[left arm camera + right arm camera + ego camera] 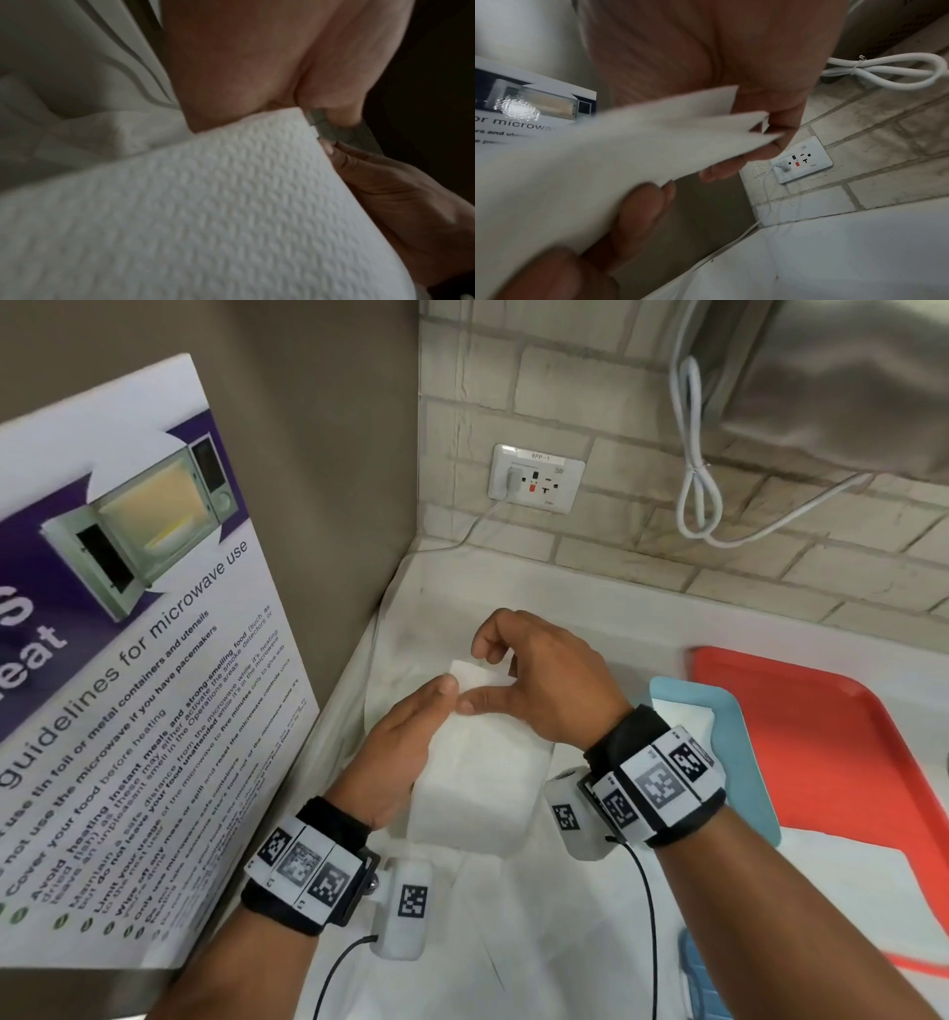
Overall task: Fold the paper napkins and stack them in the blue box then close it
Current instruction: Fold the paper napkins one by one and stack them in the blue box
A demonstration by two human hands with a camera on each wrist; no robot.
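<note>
A white embossed paper napkin (pixel 477 788) is held up over the counter by both hands. My left hand (pixel 436 706) grips its left edge, fingers laid along the paper. My right hand (pixel 470 677) pinches the far top corner between thumb and fingers. In the left wrist view the napkin (pixel 205 203) fills the frame under my left palm (pixel 244 60). The right wrist view shows my right hand (pixel 777 130) pinching the loose layered corner of the napkin (pixel 628 152). The blue box (pixel 739 752) stands open behind my right wrist, with white napkins (pixel 683 719) inside.
More flat napkins (pixel 411 644) lie spread on the white counter (pixel 590 608). A red tray (pixel 832 742) lies to the right under the box. A blue piece (pixel 698 978) shows at the bottom right. A microwave poster (pixel 128 660) stands on the left; a wall socket (pixel 536 477) is behind.
</note>
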